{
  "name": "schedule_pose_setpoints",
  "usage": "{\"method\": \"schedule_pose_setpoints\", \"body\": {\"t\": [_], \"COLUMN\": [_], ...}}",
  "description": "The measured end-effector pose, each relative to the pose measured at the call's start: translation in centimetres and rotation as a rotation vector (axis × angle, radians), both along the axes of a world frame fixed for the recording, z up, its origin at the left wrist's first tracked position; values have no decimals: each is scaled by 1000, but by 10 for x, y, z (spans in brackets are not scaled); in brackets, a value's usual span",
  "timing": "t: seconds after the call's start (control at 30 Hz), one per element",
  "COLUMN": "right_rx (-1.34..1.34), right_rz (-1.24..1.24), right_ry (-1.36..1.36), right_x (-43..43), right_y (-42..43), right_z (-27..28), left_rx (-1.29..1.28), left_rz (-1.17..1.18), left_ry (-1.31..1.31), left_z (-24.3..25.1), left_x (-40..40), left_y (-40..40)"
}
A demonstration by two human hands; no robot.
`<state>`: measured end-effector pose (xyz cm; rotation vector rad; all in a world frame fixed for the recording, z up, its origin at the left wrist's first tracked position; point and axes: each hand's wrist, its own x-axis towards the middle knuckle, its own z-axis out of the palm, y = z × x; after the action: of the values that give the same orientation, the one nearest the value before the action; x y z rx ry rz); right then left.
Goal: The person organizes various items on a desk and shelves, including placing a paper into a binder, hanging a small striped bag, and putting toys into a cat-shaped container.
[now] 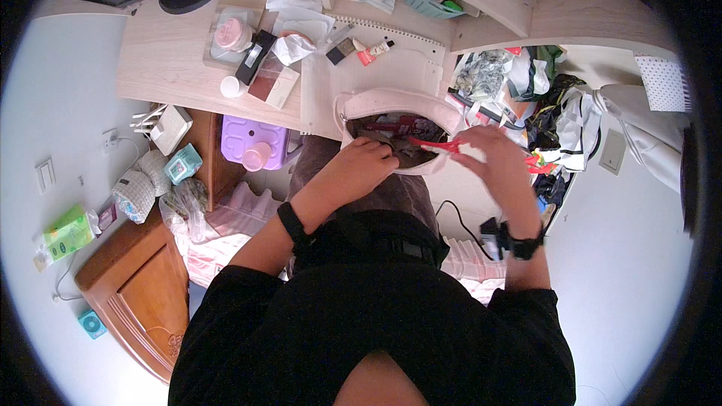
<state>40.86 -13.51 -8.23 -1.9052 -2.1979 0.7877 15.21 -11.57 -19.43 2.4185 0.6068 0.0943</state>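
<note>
A pale pink zippered bag (396,102) lies unzipped at the desk's front edge, over my lap. Its mouth faces up, and red packets (403,126) show among darker contents. My left hand (369,164) grips the near rim of the bag, fingers curled over the edge. Over the right end of the opening, my right hand (485,152) holds a thin red item (437,144) between thumb and fingers. Motion blurs that hand, so what the red item is stays unclear. Its tip reaches over the bag's inside.
On the desk are a spiral notebook (389,31), a red-and-white tube (374,53), a black box (255,57), a white-capped container (232,87) and a pink-lidded jar (231,34). A purple plastic stool (252,138) stands below left. Plastic bags (575,124) crowd the right side.
</note>
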Motion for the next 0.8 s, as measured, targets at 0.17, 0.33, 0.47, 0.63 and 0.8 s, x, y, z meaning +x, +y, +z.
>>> {"method": "schedule_pose_setpoints", "body": {"t": [0.17,0.33,0.47,0.63,0.8], "right_rx": [-37,-125,-29,376,548], "right_rz": [-302,-408,-517,-346,-250], "right_ry": [393,531,459,130,-53], "right_x": [34,50,29,16,33], "right_y": [46,90,106,106,106], "right_z": [4,-141,-160,-104,-87], "left_rx": [-1,-13,-46,-52,-21], "left_rz": [11,27,23,50,50], "left_ry": [-8,-11,11,30,6], "left_z": [-1,4,6,2,2], "left_x": [0,3,1,0,0], "left_y": [-1,1,0,-2,-3]}}
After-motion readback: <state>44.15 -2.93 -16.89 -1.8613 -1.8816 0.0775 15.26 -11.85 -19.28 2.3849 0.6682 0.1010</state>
